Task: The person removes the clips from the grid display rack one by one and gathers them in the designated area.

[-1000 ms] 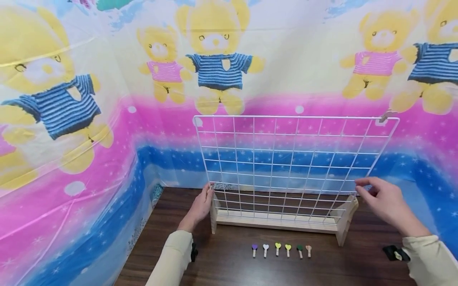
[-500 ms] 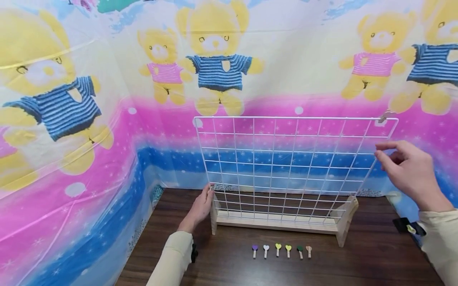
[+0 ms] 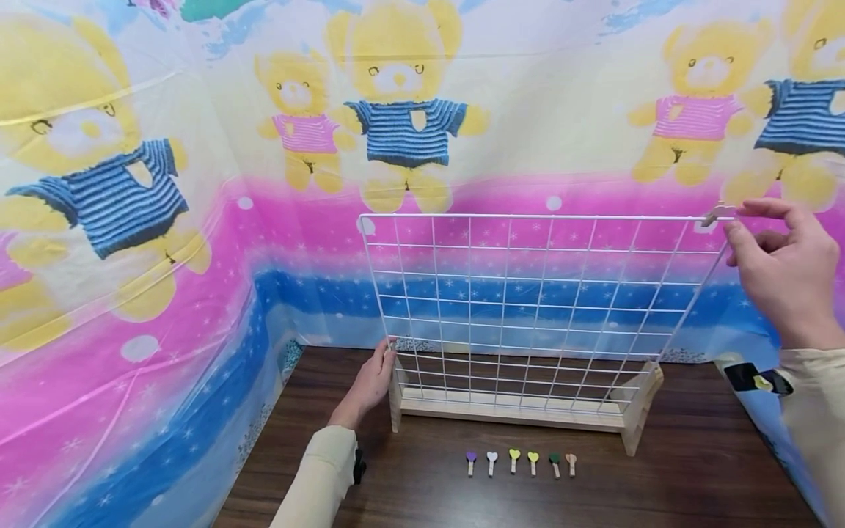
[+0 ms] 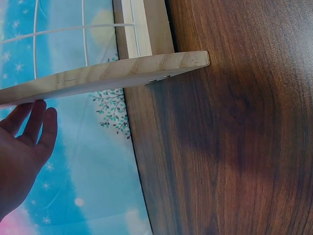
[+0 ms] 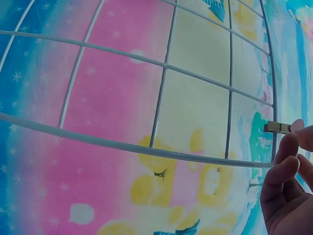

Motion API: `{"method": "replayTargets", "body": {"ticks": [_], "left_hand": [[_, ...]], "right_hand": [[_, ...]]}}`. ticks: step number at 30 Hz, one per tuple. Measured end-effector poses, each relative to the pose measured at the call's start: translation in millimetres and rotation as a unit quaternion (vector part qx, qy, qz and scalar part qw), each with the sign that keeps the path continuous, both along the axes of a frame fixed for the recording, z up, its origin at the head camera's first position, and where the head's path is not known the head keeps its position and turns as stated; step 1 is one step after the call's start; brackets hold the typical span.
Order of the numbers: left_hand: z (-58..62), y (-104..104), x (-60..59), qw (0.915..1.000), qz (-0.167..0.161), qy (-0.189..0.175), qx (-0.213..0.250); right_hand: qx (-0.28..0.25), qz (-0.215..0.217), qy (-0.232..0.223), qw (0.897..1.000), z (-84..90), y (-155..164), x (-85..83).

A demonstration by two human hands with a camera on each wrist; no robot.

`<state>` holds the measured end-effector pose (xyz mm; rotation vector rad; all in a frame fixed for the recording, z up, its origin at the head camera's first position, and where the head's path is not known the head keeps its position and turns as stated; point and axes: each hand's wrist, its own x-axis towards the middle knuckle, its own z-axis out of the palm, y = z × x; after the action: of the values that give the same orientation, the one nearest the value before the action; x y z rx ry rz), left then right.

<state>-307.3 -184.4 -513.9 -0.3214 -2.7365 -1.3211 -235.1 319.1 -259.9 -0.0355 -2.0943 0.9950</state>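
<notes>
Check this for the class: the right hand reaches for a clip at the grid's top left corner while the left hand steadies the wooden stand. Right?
Not quite. The clip sits at the top right corner of the grid, as the head view shows. The right hand reaches for it there, and the left hand does rest against the wooden stand.

A white wire grid panel [image 3: 528, 308] stands upright, leaning slightly back, slotted into a pale wooden base [image 3: 515, 411] on the dark wood surface [image 3: 660, 484]. A small wooden clip [image 3: 714, 215] is clamped on its top right corner.
</notes>
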Motion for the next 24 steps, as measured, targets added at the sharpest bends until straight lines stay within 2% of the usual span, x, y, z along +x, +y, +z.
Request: {"method": "replayTargets", "body": {"ticks": [3, 6, 13, 24], "left_hand": [[-0.2, 0.6, -0.5, 1.0, 0.003, 0.002, -0.002], [-1.1, 0.8, -0.7, 1.0, 0.003, 0.003, -0.001], [0.8, 0.9, 1.6, 1.0, 0.0, -0.004, 0.0], [1.6, 1.7, 1.4, 0.9999, 0.007, -0.014, 0.0]], "right_hand": [[0.001, 0.012, -0.03, 0.999, 3.8, -0.6, -2.9], [0.007, 0.037, -0.032, 0.999, 6.1, -2.1, -6.5], [-0.001, 0.071, 0.009, 0.997, 8.5, -5.4, -9.7], [0.022, 0.071, -0.007, 0.997, 11.8, -6.1, -11.0]]}}
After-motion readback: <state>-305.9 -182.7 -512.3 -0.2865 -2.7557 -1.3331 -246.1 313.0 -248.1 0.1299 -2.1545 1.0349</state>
